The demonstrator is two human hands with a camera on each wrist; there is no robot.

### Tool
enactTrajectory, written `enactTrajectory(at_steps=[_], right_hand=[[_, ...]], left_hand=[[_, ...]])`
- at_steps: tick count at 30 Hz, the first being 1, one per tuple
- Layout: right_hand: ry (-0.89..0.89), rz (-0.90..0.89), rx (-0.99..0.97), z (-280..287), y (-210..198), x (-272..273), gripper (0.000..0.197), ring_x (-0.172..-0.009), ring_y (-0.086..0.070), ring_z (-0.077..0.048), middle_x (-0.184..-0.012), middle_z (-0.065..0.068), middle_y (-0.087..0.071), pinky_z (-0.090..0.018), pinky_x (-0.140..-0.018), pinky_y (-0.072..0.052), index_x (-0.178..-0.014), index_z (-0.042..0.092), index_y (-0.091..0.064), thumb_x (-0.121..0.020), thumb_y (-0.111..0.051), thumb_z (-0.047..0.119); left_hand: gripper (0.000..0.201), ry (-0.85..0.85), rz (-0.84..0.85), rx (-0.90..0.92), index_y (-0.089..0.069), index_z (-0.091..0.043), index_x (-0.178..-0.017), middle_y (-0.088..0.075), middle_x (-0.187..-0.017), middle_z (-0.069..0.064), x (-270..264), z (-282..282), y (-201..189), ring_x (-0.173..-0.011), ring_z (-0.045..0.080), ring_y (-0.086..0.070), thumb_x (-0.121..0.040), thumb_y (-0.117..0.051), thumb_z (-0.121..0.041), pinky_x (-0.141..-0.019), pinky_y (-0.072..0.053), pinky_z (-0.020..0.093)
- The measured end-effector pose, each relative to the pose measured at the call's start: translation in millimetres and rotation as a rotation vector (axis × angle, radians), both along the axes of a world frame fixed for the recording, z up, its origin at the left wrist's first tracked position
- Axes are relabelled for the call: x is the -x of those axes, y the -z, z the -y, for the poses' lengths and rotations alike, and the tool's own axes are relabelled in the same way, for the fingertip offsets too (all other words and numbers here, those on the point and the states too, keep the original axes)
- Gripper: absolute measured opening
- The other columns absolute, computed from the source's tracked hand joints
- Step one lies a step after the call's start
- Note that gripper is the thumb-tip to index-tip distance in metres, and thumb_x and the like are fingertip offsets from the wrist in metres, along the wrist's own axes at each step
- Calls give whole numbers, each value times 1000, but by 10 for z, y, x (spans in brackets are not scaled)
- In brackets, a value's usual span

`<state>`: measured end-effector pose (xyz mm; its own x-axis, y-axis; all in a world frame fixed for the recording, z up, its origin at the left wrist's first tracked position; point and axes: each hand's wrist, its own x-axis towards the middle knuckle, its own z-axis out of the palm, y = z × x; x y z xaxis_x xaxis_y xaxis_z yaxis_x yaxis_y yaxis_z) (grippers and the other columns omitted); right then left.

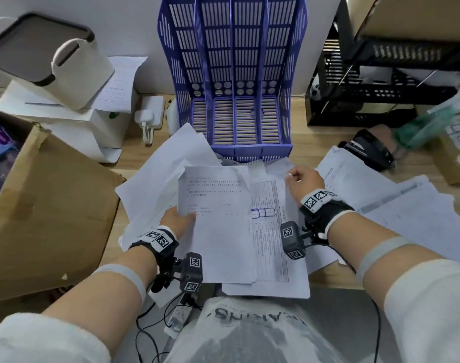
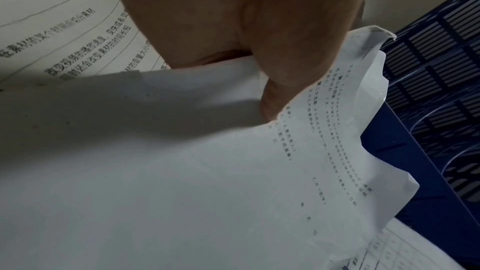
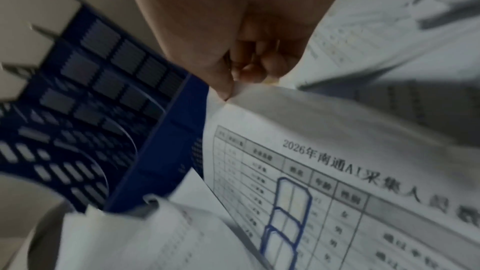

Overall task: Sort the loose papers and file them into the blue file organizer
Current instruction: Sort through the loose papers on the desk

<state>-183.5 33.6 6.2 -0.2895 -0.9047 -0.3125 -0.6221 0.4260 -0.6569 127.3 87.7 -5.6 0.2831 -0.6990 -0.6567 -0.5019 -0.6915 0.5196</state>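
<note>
Hand: my right hand, fingers curled, thumb pinching the corner of a sheet.
Sheet: printed table with blue pen boxes, below my hand.
Organizer: blue organizer, left of my hand.
More papers: right of hand, blurred.

Blurred right-wrist view; blue file organizer top cut off.

Wooden desk, blue file organizer, loose papers, cardboard box, black stapler

Head view looks steeply down onto the papers and blue organizer; both wrist views sit close, sharing them; right wrist apparently blurred.
</note>
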Motion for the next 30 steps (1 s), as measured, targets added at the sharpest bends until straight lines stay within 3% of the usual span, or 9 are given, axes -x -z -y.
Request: enactTrajectory(at_steps=[7,10,13,17,20,22,24,27,30], right_hand=[[-134,-65,-161,-156,-20,81,18,-72,-53,-24,-77,-14,-60,-27,-59,-34,-85,-1,-63,-82,-62,16],[-123,-44,-287,-312,110,23,36,-92,-62,-33,-104,-20,-65,-33,-72,-46,-107,-2,-58,-83,-63,24],[-81,4,-345,-403,173,-34,50,-99,-57,-28,-116,-13,-58,-31,-78,-44,-125,4,-49,-83,-66,26],[-67,86,-373,-431,164,-97,32,-93,-53,-22,-108,-8,-60,-27,-75,-39,-110,5,-57,-86,-67,25],[-75,129,-434,-432,249,-136,38,-103,-58,-24,-114,-5,-63,-26,-79,-40,-113,10,-65,-83,-70,33],[-37,150,-434,-468,290,-180,23,-83,-58,-19,-90,-1,-61,-26,-66,-40,-89,16,-64,-81,-71,36],[-13,148,-381,-520,279,-212,25,-64,-48,-16,-66,2,-49,-24,-51,-32,-69,17,-54,-84,-70,30],[37,124,-263,-557,215,-218,19,-67,-49,-19,-67,-4,-54,-24,-49,-32,-76,5,-68,-83,-70,23],[120,79,-165,-551,157,-131,22,-62,-44,-19,-64,-6,-51,-24,-48,-28,-70,3,-66,-79,-70,22]], left_hand=[[36,11,3,4,-61,-6,-124,-61,-100,10,89,16,33,-88,28,-56,-94,-57,-25,-75,-43,32],[39,-25,3,32,-60,-3,-125,-62,-101,13,30,-19,46,-87,28,-55,-95,-57,-28,-75,-43,32],[37,-117,-25,88,-59,-4,-125,-59,-99,10,-80,-63,40,-88,28,-55,-95,-56,-26,-76,-43,32],[34,-248,19,139,-60,-3,-121,-62,-103,13,-318,-101,54,-91,32,-59,-93,-54,-20,-80,-47,36],[44,-332,74,157,-60,-1,-121,-58,-124,19,-501,-133,104,-102,38,-62,-85,-56,-25,-94,-51,43],[48,-342,108,151,-58,1,-122,-52,-132,20,-590,-150,164,-107,39,-60,-84,-58,-28,-101,-48,48],[48,-336,123,148,-56,2,-125,-50,-136,18,-632,-162,192,-111,39,-59,-87,-60,-27,-104,-46,48],[43,-287,129,164,-58,3,-123,-51,-135,20,-633,-157,213,-113,38,-58,-89,-59,-24,-103,-46,47],[34,-249,167,190,-61,7,-113,-56,-129,24,-586,-138,198,-111,39,-59,-91,-57,-18,-100,-47,44]])
